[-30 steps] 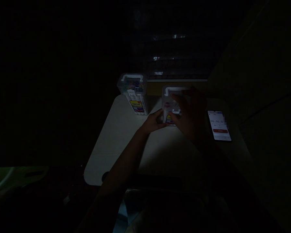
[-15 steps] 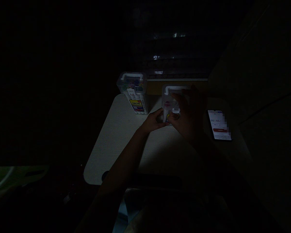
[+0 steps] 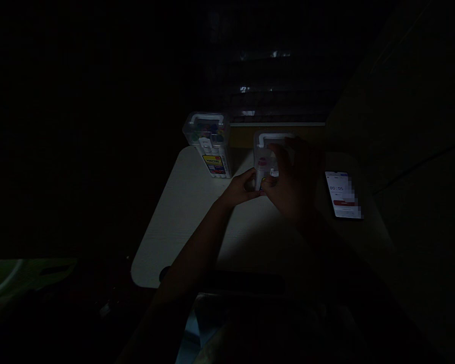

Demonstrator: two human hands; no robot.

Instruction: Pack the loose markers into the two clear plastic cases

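A clear plastic marker case [image 3: 263, 151] with a white handle on its lid stands upright on the table. My left hand [image 3: 238, 190] grips its lower left side, thumb and fingers around the corner. At its front right, my right hand [image 3: 288, 187] has its thumb near the white latch [image 3: 274, 172] and its fingers curled over the lid. A reddish-pink thing shows through the case's front wall. The right side of the case is hidden behind my right hand. It is very dark, so finger contact is hard to make out.
Left of my hands stands a second clear case of markers [image 3: 212, 146], lid latched, coloured caps inside. A lit phone [image 3: 343, 194] with a timer lies on the right. The pale table [image 3: 167, 222] has rounded corners; a dark slot [image 3: 246, 280] runs along its front.
My right hand has shifted very slightly at the latch and lid. The left hand keeps its hold, and both cases stay in place.
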